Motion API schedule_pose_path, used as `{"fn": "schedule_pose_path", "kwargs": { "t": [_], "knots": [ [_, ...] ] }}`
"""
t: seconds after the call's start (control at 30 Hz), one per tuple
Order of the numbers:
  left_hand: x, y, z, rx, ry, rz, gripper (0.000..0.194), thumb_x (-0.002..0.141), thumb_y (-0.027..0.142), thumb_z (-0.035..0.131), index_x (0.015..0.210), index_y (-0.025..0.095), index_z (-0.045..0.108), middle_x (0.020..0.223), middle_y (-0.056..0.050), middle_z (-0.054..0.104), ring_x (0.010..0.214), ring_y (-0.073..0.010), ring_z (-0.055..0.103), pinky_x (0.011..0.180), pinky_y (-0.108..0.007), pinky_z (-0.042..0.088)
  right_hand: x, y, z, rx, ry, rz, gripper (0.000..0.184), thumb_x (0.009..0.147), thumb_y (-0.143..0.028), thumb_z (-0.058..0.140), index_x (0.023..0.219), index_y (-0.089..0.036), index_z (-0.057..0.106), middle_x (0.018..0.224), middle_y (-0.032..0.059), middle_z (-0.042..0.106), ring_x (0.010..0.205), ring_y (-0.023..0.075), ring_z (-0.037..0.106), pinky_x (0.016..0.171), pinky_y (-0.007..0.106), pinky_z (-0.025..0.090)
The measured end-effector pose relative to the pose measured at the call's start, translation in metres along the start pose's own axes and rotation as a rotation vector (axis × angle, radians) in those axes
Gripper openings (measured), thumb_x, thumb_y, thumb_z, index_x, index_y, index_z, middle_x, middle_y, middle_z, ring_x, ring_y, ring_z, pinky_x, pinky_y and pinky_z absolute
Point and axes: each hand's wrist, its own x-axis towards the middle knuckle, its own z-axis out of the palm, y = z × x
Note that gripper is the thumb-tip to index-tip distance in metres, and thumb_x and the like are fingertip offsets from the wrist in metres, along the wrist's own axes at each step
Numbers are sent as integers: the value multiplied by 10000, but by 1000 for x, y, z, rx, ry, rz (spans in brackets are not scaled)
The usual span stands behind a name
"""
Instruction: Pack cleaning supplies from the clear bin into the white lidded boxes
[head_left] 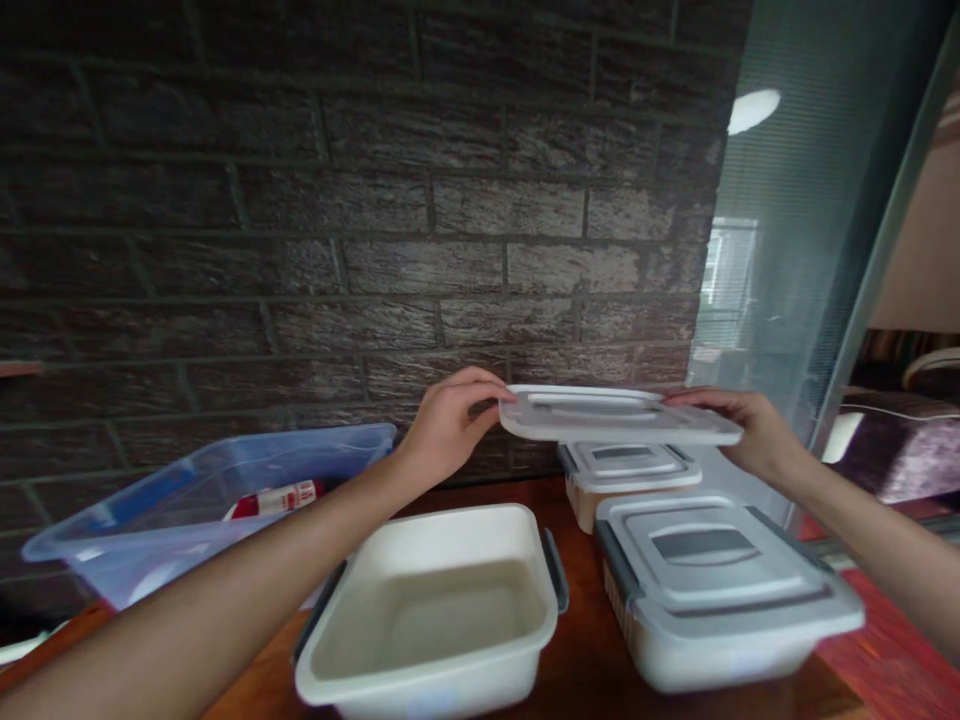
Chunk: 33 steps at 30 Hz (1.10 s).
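Observation:
Between my two hands a pale, translucent plastic lid [622,425] is held up nearly level, in front of the brick wall. My left hand [454,420] pinches its left edge between thumb and fingers. At the opposite edge, my right hand [739,425] grips the lid, its thumb partly hidden. Below and to the left stands an uncovered white storage box [427,610] with dark side clips; its inside shows bare. Right of it sits a lidded box [724,590] with a grey handle on its cover. A smaller lidded box [626,475] stands behind, partly under the raised lid.
A blue translucent bin [217,540] stands at the left, partly behind my left forearm, with a red and white package [277,500] inside. All stand on a brown wooden surface [577,610] against a dark brick wall [375,220]. A glass panel [795,250] rises at the right.

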Motion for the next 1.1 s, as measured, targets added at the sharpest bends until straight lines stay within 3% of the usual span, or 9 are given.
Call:
{"fn": "schedule_pose_path", "kwargs": {
  "t": [0.2,0.3,0.43,0.63,0.73,0.83,0.97,1.03,1.1],
  "knots": [
    [31,-2,62,116,-235,143,234,944,272,633,1095,232,807,914,-63,668,831,-192,637,739,-286,461,15,32,-50,-107,-141,123,355,636,-155,821,973,-44,828,966,172,794,876,269,729,885,386,489],
    [29,8,87,80,-423,152,262,961,276,612,1155,265,789,887,-48,735,803,-191,679,717,-272,449,-2,49,-77,-49,-225,221,403,638,-222,849,999,-44,827,991,219,781,888,341,743,852,432,515],
    [16,24,105,-31,-600,183,284,969,262,588,1173,313,778,1018,-33,789,888,-203,726,764,-262,472,-34,65,-110,44,-327,380,441,711,-284,852,1114,-108,812,1094,229,764,966,371,741,871,434,542],
    [-3,35,120,7,-746,312,263,977,244,551,1066,320,786,900,-25,786,803,-210,723,669,-272,447,-65,74,-124,-102,-334,301,325,715,-246,848,1034,-183,843,1064,167,787,1004,408,727,929,490,538],
    [-6,37,121,18,-759,348,246,931,163,572,934,293,780,829,-18,766,756,-197,700,644,-265,434,-69,82,-124,-230,-353,169,210,837,-259,736,1002,-205,852,1047,140,795,1029,385,725,954,464,530],
    [-9,40,115,91,-791,328,218,849,92,618,826,261,754,795,1,747,740,-180,688,668,-249,445,-72,92,-129,-337,-412,100,298,935,-260,601,1138,-219,815,1092,121,786,1005,315,729,918,389,545],
    [-14,47,104,138,-805,278,212,807,254,779,1019,261,763,924,5,765,825,-191,714,717,-246,481,-83,98,-133,-240,-310,331,477,975,-385,550,1397,-181,641,1115,120,764,877,265,744,715,298,594],
    [-16,48,103,142,-817,281,313,787,392,825,1066,267,759,920,2,771,815,-196,721,684,-245,479,-88,97,-130,-169,-292,488,562,972,-503,533,1411,-160,604,1094,139,764,712,255,755,566,287,593],
    [-18,48,106,128,-830,292,261,811,437,801,1001,261,769,827,7,765,746,-184,717,636,-240,462,-92,93,-122,-164,-314,589,606,948,-580,543,1365,-147,619,999,135,772,516,226,709,439,284,556]
  ]
}}
